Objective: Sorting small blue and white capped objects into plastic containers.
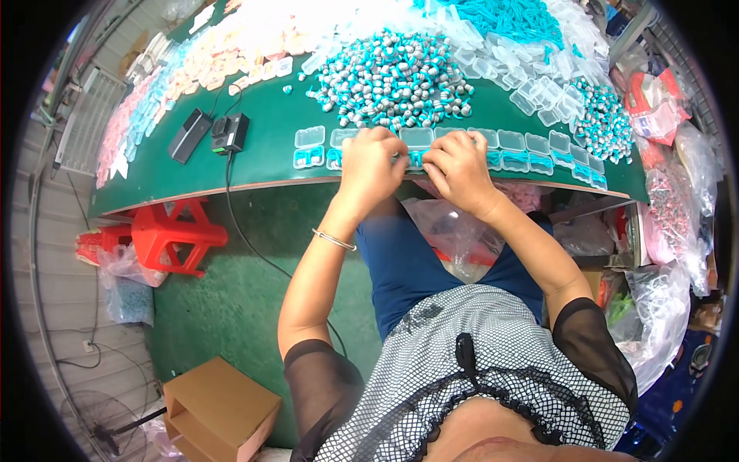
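Note:
A row of small clear hinged plastic cases point(309, 138) runs along the near edge of the table, lids raised, with teal pieces inside. Over the middle of the row, my left hand point(372, 163) is curled with its fingertips pinched together. Close beside it, my right hand point(460, 165) is also closed, thumb and fingers bent down at the cases. Whatever either hand grips is hidden by the fingers. Just beyond the hands lies a big heap of small teal-and-grey parts point(392, 77). A smaller heap of similar parts point(602, 123) sits at the right end.
Teal strips point(508, 19) and loose clear cases point(539, 96) pile up at the far right of the green table point(269, 158). Pink and peach pieces point(223, 61) spread far left. Two black devices point(229, 132) trail a cable. A red stool point(175, 235) and cardboard box point(219, 408) stand below.

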